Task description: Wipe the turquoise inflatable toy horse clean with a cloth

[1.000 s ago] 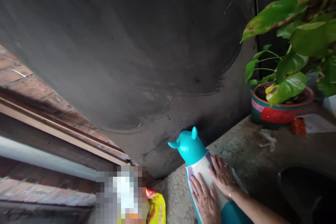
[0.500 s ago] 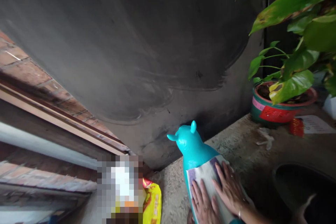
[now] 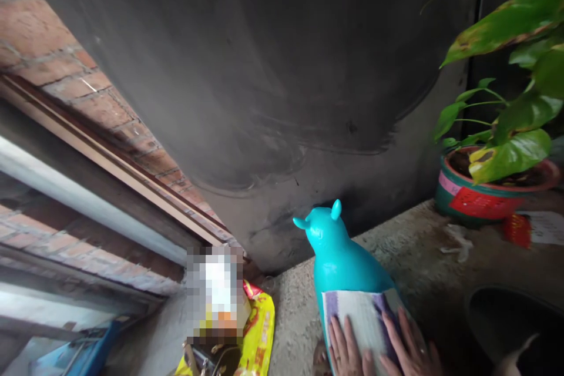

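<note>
A turquoise animal figure (image 3: 348, 258) with two small ears stands at the lower middle, its head turned toward the dark wall. Over its back lies a white cloth with purple stripes (image 3: 359, 311). My left hand (image 3: 347, 352) rests on the cloth's left part, fingers stretched out flat. To its right my right hand (image 3: 408, 346) presses on the cloth too, its fingers spread, with a ring on one of them. The lower parts of both hands are cut off by the bottom edge.
A potted plant (image 3: 480, 208) with broad leaves stands on the ledge at right, beside a dark round basin (image 3: 511, 299). A yellow packet (image 3: 262, 329) and a dark bag (image 3: 214, 358) lie at lower left. Behind rises a dark wall (image 3: 264, 70).
Both hands and the cloth have slid down the figure's back toward me, baring more of its turquoise surface. The view has shifted, so the surroundings appear further right.
</note>
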Available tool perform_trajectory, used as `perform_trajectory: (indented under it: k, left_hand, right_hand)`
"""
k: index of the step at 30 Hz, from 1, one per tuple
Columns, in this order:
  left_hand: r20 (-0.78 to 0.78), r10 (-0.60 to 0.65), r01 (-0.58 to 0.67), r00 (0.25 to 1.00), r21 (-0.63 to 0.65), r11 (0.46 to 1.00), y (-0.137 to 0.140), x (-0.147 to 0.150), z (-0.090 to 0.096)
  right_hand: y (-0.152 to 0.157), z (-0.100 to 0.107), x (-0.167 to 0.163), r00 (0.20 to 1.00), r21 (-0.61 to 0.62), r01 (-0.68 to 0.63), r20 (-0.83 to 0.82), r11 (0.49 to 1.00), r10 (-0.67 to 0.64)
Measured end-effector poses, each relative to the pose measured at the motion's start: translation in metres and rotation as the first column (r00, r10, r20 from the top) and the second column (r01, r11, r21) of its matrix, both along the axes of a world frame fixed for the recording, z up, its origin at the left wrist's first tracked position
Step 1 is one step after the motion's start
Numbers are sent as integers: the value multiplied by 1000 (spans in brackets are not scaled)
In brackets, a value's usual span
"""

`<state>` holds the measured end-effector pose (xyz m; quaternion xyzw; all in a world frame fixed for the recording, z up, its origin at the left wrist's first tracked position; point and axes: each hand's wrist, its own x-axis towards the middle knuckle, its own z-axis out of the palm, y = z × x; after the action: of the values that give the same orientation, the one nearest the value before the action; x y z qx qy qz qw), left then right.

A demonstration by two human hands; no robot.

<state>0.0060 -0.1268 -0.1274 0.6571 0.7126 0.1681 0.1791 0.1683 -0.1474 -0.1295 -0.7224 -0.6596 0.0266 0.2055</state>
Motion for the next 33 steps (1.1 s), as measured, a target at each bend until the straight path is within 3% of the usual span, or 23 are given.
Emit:
perform_trajectory:
  k: [2,4,7,11,14,18,22,25,29,33]
  left_hand:
    - [65,33,-31,997,-31,999,-3,0,1]
    - [150,81,-70,985,-78,995,6,-1,8]
    - [267,124,-76,956,-182,980,36,-7,20]
    - [427,80,-6,901,-172,985,89,-22,28]
    - [466,87,-4,880,-178,984,112,-26,32]
    - [447,63,7,893,-152,988,90,-21,32]
    - [340,38,26,940,-182,983,44,-14,28]
    - [348,45,26,937,-196,980,29,-13,28]
    - [428,62,17,902,-178,984,43,-18,33]
    - [527,37,45,849,-140,989,83,-27,34]
  right_hand:
    - [4,17,9,977,-31,-212,30,977,212]
    - [23,38,11,898,-60,-436,37,898,439]
    - [64,61,0,821,-86,-567,32,820,571]
    - [117,75,-28,789,-105,-612,-9,784,614]
    - [137,83,-38,778,-112,-626,-36,771,627]
    - [114,85,-32,800,-135,-599,-58,789,597]
    - [54,63,-12,848,-157,-527,-40,835,528]
    - [27,46,-3,860,-172,-508,-50,844,507]
    - [41,47,-14,902,-165,-428,-5,889,433]
    - [86,67,-35,872,-162,-483,-4,860,489]
